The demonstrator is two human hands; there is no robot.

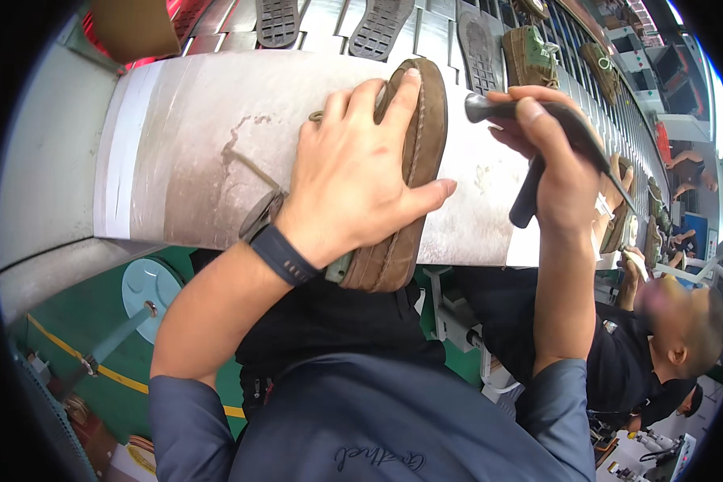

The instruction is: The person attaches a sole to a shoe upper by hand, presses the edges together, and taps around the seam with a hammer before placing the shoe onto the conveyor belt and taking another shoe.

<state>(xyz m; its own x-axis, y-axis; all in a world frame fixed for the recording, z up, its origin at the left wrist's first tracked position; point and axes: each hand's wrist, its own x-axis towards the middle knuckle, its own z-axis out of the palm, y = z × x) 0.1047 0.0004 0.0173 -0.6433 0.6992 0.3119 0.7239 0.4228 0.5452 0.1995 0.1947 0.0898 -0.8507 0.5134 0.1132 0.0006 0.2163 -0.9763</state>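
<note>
My left hand is spread over a brown shoe lying on its side on the pale bench. Its fingers lie on the upper and its thumb reaches across the sole edge, holding the shoe down. A stitched seam runs along the shoe's side, and a bit of green shows near its lower end. Above the bench, to the right of the shoe, my right hand grips a dark hammer-like tool with a flared round end. A thin metal part points away right; the tool's middle is hidden by my fingers. Tool and shoe are apart.
Beyond the bench runs a slatted metal conveyor bearing dark soles and brown-green shoes. A co-worker sits close on my right, hands on another shoe. A light blue round stool stands on the green floor at left.
</note>
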